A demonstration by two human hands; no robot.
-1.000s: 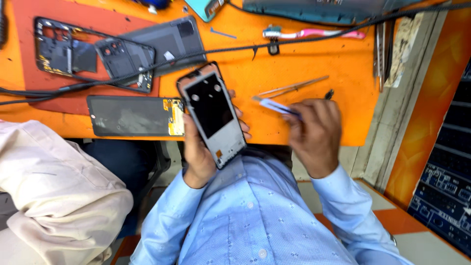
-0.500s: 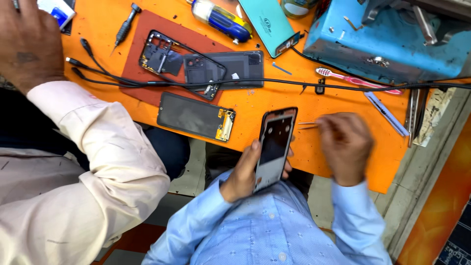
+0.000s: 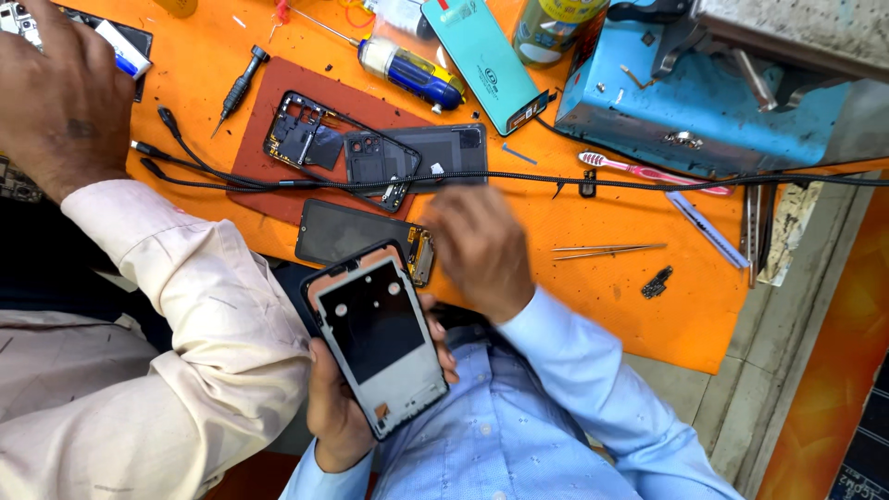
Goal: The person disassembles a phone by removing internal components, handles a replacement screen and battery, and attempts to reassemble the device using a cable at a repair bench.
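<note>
Sleeve of pale cream cloth fills the far left side, a co-worker's arm whose hand rests at the upper left corner of the orange counter, well apart from the person's own hands. Right of that sleeve, the left hand is wrapped around a stripped grey phone frame with a black inner plate and a copper-coloured top edge, fingers curled along both long edges, the frame tilted and held up over the blue shirt. Just above this hand lies a dark flat phone screen panel with a small gold part at its end, flat on the counter. Beyond it, on a rust-brown rectangular mat, sit a black open phone mid-frame and a grey phone back shell, with a black cable running across them. The right hand hovers blurred just right of the screen panel, fingers bent downward; whether it grips anything cannot be told. Right of it lie thin metal tweezers. Farther up are a teal rectangular phone back cover with a small dark label, a pink-handled toothbrush and a light blue metal box.
</note>
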